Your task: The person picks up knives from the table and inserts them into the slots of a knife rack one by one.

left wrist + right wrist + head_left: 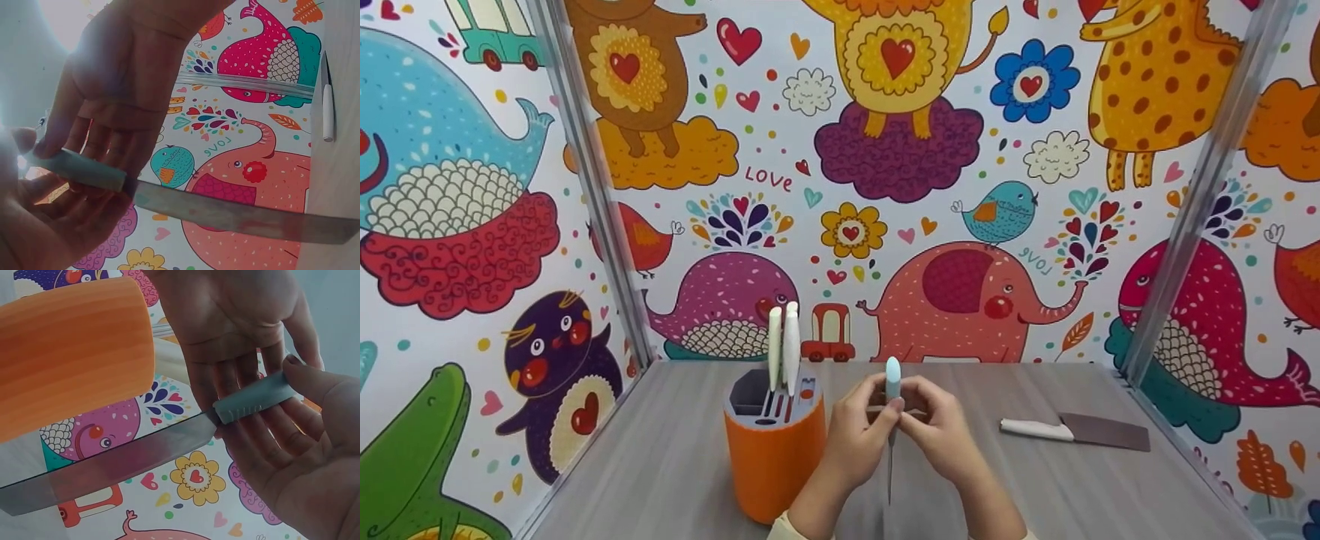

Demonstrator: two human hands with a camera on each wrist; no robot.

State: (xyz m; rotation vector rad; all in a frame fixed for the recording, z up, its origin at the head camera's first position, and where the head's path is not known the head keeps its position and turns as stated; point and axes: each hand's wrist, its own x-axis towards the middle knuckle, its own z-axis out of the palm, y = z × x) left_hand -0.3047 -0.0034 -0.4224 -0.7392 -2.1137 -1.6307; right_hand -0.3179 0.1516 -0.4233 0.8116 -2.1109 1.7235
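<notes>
Both hands hold a kitchen knife by its pale blue-green handle point(893, 375) in front of the body, just right of the orange knife block point(776, 465). The blade point(112, 475) points down toward the table, its edge almost face-on in the head view. My left hand point(859, 427) and right hand point(934, 427) meet at the handle, thumbs in front and fingers curled behind. The wrist views show the left hand point(50, 225) and right hand point(304, 455) with fingers along the handle and the broad blade bare.
White-handled knives point(784, 352) stand in slots of the block's grey top. A cleaver point(1072, 433) with a white handle lies flat on the grey wood-grain table point(960, 517) at the right. Cartoon-printed panels point(885, 225) with metal corner posts point(592, 180) enclose the table.
</notes>
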